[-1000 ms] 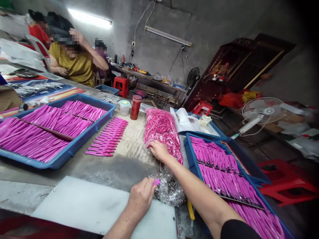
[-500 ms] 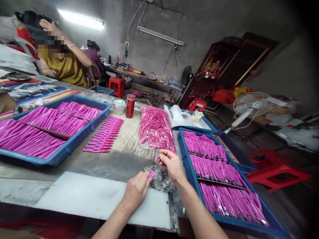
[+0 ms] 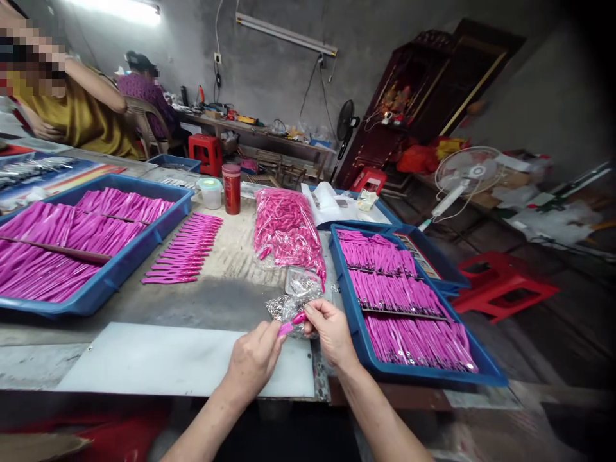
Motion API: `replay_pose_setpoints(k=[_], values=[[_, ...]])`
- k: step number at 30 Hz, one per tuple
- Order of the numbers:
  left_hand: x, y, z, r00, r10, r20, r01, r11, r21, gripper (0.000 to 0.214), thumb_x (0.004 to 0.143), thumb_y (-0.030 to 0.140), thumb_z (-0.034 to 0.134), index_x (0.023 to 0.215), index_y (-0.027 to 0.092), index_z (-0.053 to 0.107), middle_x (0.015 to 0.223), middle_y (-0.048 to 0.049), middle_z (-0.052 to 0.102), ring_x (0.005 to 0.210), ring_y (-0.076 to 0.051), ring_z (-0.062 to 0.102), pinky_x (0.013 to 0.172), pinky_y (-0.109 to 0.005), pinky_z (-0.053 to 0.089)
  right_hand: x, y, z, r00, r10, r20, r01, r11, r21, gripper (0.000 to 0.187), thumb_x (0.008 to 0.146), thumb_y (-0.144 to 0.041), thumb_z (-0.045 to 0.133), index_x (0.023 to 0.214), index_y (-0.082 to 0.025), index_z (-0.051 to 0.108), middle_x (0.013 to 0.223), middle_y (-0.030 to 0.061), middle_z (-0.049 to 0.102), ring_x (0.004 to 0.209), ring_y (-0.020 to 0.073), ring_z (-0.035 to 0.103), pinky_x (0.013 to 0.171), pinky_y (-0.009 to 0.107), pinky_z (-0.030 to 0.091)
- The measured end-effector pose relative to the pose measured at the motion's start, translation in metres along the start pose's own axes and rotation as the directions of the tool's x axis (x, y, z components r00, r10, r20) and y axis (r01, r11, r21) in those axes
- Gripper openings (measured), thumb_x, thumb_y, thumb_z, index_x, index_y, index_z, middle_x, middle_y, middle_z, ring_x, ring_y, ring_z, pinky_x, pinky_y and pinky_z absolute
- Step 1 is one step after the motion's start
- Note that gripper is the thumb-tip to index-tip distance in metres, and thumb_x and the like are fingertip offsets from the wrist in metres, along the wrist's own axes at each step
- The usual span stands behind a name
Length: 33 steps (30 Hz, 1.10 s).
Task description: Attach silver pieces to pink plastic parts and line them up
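My left hand (image 3: pixel 255 359) pinches a light purple plastic strip (image 3: pixel 285 328), its end showing past the fingertips. In the fingers of my right hand (image 3: pixel 332 330) is a small dark pink plastic piece (image 3: pixel 299 317), its end meeting the strip, over a clear bag of small metal parts (image 3: pixel 276 308). Whether the two are joined, I cannot tell. Behind lies a clear bag of dark pink pieces (image 3: pixel 287 224). To the left, several purple strips with dark pink ends (image 3: pixel 185 247) lie in a row. Under my left hand is a white board (image 3: pixel 183 366).
Blue trays full of purple strips stand on both sides: a left tray (image 3: pixel 108 276) and a right tray (image 3: pixel 353 314). A red bottle (image 3: pixel 231 192) and a lidded tub (image 3: pixel 210 194) stand at the back. Two people sit at the far left. Right of the table is a red stool (image 3: pixel 505 285).
My right hand has moved down from near the pink bag to my left hand, bringing the dark pink piece to the strip. The camera view has shifted to the right.
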<state>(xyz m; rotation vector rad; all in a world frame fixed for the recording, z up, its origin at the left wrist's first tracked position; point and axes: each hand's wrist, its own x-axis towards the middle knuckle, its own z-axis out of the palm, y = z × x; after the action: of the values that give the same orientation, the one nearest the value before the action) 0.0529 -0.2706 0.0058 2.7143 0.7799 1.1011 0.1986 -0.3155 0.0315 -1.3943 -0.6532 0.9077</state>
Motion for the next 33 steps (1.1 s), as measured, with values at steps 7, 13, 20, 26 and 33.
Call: replay_pose_setpoints(k=[7, 13, 20, 26, 33], values=[[-0.002, 0.004, -0.001, 1.000, 0.027, 0.015, -0.028, 0.999, 0.028, 0.019, 0.086, 0.022, 0.034, 0.089, 0.015, 0.051, 0.060, 0.0001, 0.050, 0.052, -0.010, 0.050, 0.048, -0.019, 0.040, -0.006, 0.006, -0.003, 1.000, -0.003, -0.011, 0.003, 1.000, -0.008, 0.030, 0.063, -0.043, 0.063, 0.061, -0.015, 0.053, 0.039, -0.0058, 0.049, 0.035, 0.0064, 0.040, 0.039, 0.019, 0.032], [-0.001, 0.007, -0.002, 0.999, 0.019, 0.043, -0.020, 0.999, 0.040, 0.021, 0.086, 0.022, 0.033, 0.082, 0.016, 0.052, 0.058, 0.0011, 0.048, 0.050, -0.009, 0.048, 0.047, -0.019, 0.038, -0.009, 0.009, -0.005, 1.000, 0.008, -0.017, -0.008, 1.000, -0.007, 0.029, 0.063, -0.043, 0.062, 0.062, -0.016, 0.052, 0.039, -0.0066, 0.047, 0.035, 0.0064, 0.040, 0.039, 0.019, 0.032], [-0.002, 0.007, -0.001, 0.997, 0.011, 0.070, -0.013, 1.000, 0.026, 0.019, 0.086, 0.023, 0.034, 0.083, 0.016, 0.051, 0.060, 0.0004, 0.049, 0.051, -0.009, 0.049, 0.048, -0.019, 0.038, -0.009, 0.013, -0.007, 1.000, -0.003, -0.017, 0.002, 1.000, -0.021, 0.030, 0.064, -0.044, 0.061, 0.061, -0.016, 0.051, 0.038, -0.0073, 0.044, 0.035, 0.0061, 0.037, 0.038, 0.019, 0.029], [-0.004, 0.006, -0.001, 0.997, -0.015, 0.077, 0.018, 0.999, -0.039, 0.019, 0.086, 0.023, 0.033, 0.086, 0.016, 0.051, 0.062, 0.0001, 0.050, 0.053, -0.010, 0.051, 0.050, -0.019, 0.040, -0.010, 0.017, -0.012, 1.000, -0.026, 0.017, 0.027, 0.999, -0.029, 0.028, 0.066, -0.042, 0.060, 0.062, -0.016, 0.050, 0.042, -0.0084, 0.039, 0.036, 0.0048, 0.031, 0.037, 0.019, 0.023], [-0.006, 0.006, -0.005, 0.995, -0.024, 0.095, 0.032, 0.997, -0.076, 0.019, 0.086, 0.022, 0.034, 0.086, 0.015, 0.052, 0.063, -0.0007, 0.051, 0.054, -0.010, 0.051, 0.051, -0.020, 0.041, -0.014, 0.013, -0.016, 0.997, -0.052, 0.065, 0.054, 0.998, -0.025, 0.020, 0.064, -0.034, 0.062, 0.072, -0.016, 0.057, 0.050, -0.0056, 0.049, 0.045, 0.0071, 0.043, 0.046, 0.021, 0.034]])
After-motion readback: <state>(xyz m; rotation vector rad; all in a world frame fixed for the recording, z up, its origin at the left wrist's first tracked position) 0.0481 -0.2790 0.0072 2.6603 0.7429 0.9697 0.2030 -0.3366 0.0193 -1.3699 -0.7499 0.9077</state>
